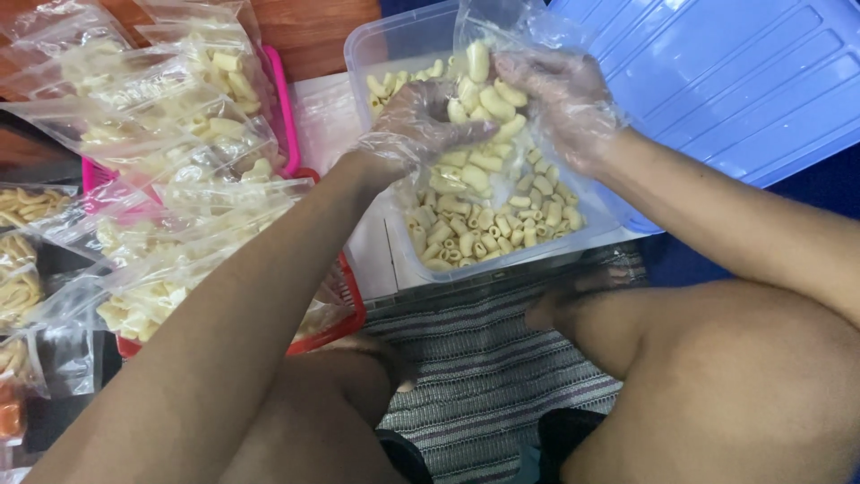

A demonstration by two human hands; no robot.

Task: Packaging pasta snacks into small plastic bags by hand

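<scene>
While both forearms reach forward from the bent knees at the bottom of the view, the two hands meet above a clear plastic tub that is partly filled with pale tube-shaped snack pieces. Each hand wears a thin, see-through disposable glove.

The left hand comes in from the lower left, its wrist bent and its palm turned up and toward the right. Its fingers are curled together into a scoop, cupping several of the snack pieces against the palm.

The right hand comes in from the right with its wrist nearly straight and its palm facing left. Its fingers are pressed onto the wall of a small clear bag, pinching it and holding its mouth up just above the tub. A few snack pieces already sit inside the bag, touching the fingertips of both hands.

The tub rests on the floor just ahead of a striped mat. A large blue lid lies behind and to the right of the tub, partly under it. Well to the left, filled clear bags are heaped over a pink tray and a red tray.
</scene>
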